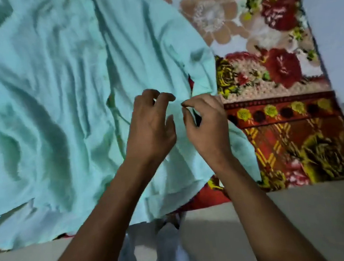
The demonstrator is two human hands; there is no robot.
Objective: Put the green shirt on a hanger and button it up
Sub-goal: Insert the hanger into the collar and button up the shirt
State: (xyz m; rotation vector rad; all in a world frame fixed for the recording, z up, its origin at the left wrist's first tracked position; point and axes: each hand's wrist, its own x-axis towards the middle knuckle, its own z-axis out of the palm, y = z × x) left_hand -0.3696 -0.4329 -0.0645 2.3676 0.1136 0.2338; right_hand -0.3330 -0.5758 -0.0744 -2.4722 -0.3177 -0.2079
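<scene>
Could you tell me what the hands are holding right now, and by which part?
The right hand pinches a fold of the green shirt near its lower right edge; the left hand hovers open.

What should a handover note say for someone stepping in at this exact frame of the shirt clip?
Left hand: over the green shirt, fingers curled, open, gripping nothing clearly.
Right hand: thumb and forefinger pinching a bit of the shirt's fabric near its right edge.
The shirt lies spread and wrinkled on the floral blanket.
Done: nothing obvious; no hanger is in view, and whether any button is fastened cannot be told.
Left: find the hanger, put the shirt on it, button it up.
</scene>
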